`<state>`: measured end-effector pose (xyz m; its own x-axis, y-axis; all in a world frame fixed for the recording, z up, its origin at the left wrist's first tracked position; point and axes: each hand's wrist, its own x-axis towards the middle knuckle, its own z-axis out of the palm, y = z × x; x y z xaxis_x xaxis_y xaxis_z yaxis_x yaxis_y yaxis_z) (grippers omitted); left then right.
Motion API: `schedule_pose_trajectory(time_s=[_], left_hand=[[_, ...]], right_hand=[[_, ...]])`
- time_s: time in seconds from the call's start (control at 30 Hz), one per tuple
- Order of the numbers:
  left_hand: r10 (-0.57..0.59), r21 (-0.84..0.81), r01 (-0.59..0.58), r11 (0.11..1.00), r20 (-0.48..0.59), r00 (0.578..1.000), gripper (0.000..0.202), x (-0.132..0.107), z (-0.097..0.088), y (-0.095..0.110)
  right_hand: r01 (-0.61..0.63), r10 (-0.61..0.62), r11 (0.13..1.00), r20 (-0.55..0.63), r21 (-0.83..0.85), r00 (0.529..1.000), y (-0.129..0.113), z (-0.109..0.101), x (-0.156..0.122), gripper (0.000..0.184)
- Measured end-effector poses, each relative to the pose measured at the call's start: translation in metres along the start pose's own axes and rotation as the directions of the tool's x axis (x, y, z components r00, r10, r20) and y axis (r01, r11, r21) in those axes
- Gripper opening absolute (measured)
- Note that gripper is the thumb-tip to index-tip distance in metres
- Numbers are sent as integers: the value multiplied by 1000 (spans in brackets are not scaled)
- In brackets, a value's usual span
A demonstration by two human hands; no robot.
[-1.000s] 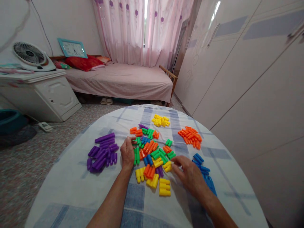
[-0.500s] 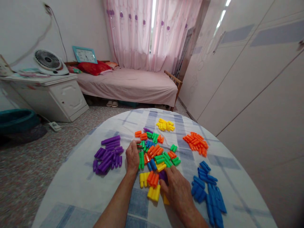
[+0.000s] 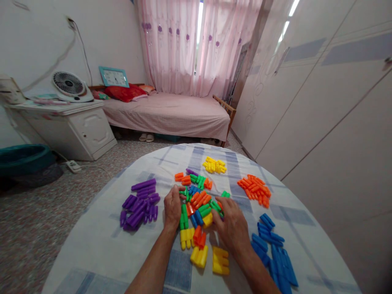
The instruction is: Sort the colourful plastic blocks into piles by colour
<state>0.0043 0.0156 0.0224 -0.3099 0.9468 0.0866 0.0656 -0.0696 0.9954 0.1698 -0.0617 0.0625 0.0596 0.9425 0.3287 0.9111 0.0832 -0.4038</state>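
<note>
In the middle of the cloth-covered table lies a mixed heap of plastic blocks (image 3: 200, 199) in orange, green, blue and yellow, each shaped like joined rounded pegs. My left hand (image 3: 173, 206) rests at the heap's left edge, fingers loosely stretched against a green block (image 3: 184, 217). Over the right side is my right hand (image 3: 231, 224), its fingers reaching among green and orange blocks. A sliver of a purple block (image 3: 222, 218) shows between its thumb and fingers; the rest is hidden. Close to my right wrist lies a yellow block (image 3: 220, 260).
Single-colour piles surround the heap: purple blocks (image 3: 140, 206) left, yellow blocks (image 3: 214, 165) at the back, orange blocks (image 3: 255, 190) and blue blocks (image 3: 275, 253) right. Beyond the round table (image 3: 101, 249) stand a bed (image 3: 171, 112), a cabinet (image 3: 90, 134) and a wardrobe (image 3: 330, 143).
My right hand has moved forward over the heap, and the purple block has gone with it. The yellow block by my wrist is uncovered. My left hand stays nearly in place.
</note>
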Motion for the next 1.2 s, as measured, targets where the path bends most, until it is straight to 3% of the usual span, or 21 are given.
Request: schedule_pose_trajectory(time_s=[0.2, 0.37, 0.5, 0.6, 0.73, 0.87, 0.97, 1.07, 1.2], left_hand=[[-14, 25, 13, 1000, 28, 1000, 68, 1, -1, -3], [-21, 41, 20, 999, 18, 1000, 72, 2, -2, -2], [-30, 11, 30, 1000, 20, 999, 72, 2, -1, -2], [-37, 1, 37, 999, 14, 999, 70, 2, -1, -1], [-47, -7, 47, 999, 15, 999, 71, 1, -1, 0], [-58, -26, 59, 998, 30, 998, 70, 2, -1, -3], [-56, -24, 57, 998, 34, 998, 68, 2, -1, -6], [-39, -2, 39, 999, 32, 999, 67, 2, -1, -6], [-52, -3, 52, 999, 29, 998, 68, 1, -1, -4]], right_hand=[[27, -17, 997, 127, -76, 992, -31, 19, 28, 49], [-13, 31, 991, 136, -130, 990, -42, 35, 31, 37], [-18, 27, 997, 116, -81, 993, -36, 27, 33, 32], [-20, 24, 999, 98, -36, 995, -15, 11, 40, 35], [-83, 84, 996, 33, -18, 996, 38, -15, 53, 36], [-193, 187, 973, -58, -126, 981, 99, -41, 71, 44], [-291, 288, 917, -51, -271, 956, 131, -56, 85, 43], [-336, 344, 870, -43, -361, 938, 150, -60, 94, 44], [-321, 348, 846, -15, -425, 937, 164, -49, 94, 47]])
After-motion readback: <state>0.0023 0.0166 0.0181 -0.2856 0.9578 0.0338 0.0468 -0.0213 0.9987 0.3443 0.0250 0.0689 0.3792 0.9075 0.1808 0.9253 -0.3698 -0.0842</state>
